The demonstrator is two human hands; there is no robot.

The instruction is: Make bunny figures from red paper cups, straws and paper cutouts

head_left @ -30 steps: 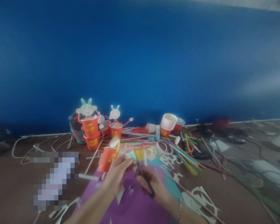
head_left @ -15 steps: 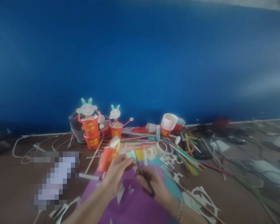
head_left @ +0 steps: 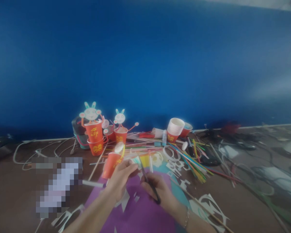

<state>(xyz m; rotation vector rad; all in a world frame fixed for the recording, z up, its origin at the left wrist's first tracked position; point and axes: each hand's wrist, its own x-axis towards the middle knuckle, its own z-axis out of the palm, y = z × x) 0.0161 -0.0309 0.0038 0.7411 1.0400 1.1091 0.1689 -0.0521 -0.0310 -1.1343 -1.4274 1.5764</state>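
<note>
My right hand is closed around the dark handles of a pair of scissors, whose blades point up and away from me. Pinched in my left hand is a small piece of white paper with green marks, close beside the blades. Both hands are above a purple sheet that has white paper scraps on it. Just past my left hand leans an orange paper cup with a white disc on a yellow strip. Whether the blades touch the paper is too blurred to tell.
Paper cups with rabbit faces stand at the back left. A stack of white cups is at the back right, near coloured pipe cleaners or sticks. Paper cut-outs and a thin stick lie at the right, cables at the left.
Almost nothing differs. The scissor blades have shifted slightly near the white paper; both hands keep their places and their holds.
</note>
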